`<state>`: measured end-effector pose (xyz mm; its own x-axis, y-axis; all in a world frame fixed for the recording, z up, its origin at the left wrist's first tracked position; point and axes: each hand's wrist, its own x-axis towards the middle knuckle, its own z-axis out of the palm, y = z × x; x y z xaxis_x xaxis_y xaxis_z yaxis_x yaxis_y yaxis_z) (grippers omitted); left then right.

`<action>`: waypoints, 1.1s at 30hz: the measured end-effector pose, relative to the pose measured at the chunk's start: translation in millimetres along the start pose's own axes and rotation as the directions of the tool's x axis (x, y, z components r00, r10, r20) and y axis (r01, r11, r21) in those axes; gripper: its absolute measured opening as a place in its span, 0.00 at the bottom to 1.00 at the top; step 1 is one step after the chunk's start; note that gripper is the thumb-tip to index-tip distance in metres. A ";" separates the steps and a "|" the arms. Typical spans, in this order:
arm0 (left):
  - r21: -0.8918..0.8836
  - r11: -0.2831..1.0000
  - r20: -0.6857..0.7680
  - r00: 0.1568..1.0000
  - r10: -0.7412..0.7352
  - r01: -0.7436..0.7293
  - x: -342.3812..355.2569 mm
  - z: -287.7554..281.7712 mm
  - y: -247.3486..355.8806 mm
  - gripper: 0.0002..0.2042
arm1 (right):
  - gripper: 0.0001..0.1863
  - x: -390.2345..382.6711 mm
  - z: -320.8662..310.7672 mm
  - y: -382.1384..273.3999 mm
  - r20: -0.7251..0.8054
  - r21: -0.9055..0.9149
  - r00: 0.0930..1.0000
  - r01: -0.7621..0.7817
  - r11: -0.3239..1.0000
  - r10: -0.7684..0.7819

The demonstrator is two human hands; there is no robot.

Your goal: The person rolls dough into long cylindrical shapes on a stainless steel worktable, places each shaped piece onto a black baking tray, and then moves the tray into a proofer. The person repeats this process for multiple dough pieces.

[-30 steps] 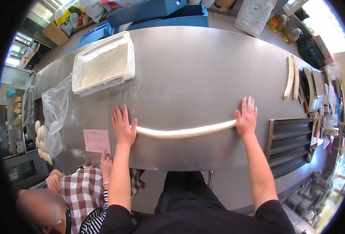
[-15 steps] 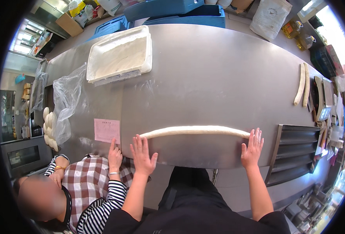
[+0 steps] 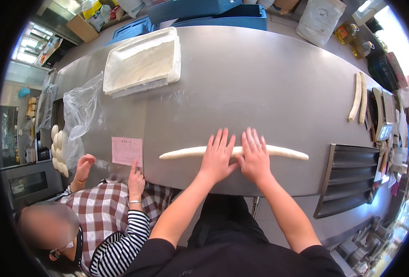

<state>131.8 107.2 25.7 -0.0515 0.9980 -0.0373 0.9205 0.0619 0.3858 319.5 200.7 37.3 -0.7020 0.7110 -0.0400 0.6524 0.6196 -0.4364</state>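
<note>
A long pale dough rope (image 3: 285,151) lies crosswise on the steel table (image 3: 223,83) in front of me, its two ends tapered. Both my hands rest flat on its middle, close together. My left hand (image 3: 218,156) has its fingers stretched out over the dough, and my right hand (image 3: 254,154) lies just beside it, fingers also extended, the thumbs nearly meeting. The stretch of dough beneath my palms is hidden. Two finished-looking thinner dough ropes (image 3: 356,98) lie side by side at the far right of the table.
A white tub of flour (image 3: 142,62) stands at the back left, near crumpled clear plastic (image 3: 82,108) and several dough pieces (image 3: 59,150). A co-worker (image 3: 105,207) on my left points at a pink paper (image 3: 127,151). A dark ribbed baguette tray (image 3: 350,177) sits at the right edge.
My hands have come inward from the rope's two ends to its middle. The rope's ends now show uncovered. The co-worker's other hand has moved forward toward the table.
</note>
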 end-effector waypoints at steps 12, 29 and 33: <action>0.096 0.995 -0.023 0.999 0.040 -0.038 -27.4 -3.7 -21.7 0.48 | 0.46 -20.3 -9.0 20.5 -0.066 -0.038 0.997 -0.050 0.998 0.048; -0.011 0.941 -0.206 0.920 -0.332 0.337 -105.0 -55.7 -144.9 0.40 | 0.49 -86.0 -86.8 138.5 -0.213 -0.084 0.930 -0.323 0.943 0.300; -0.052 0.938 -0.173 0.922 -0.345 0.342 -101.9 -62.9 -143.4 0.37 | 0.42 -92.4 -92.9 152.5 -0.211 0.001 0.928 -0.313 0.950 0.306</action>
<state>-19.3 -2.5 32.2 -0.4324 0.9016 -0.0082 0.8259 0.3998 0.3975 510.4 260.5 57.9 -0.3914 0.9200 0.0191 0.8393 0.3654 -0.4026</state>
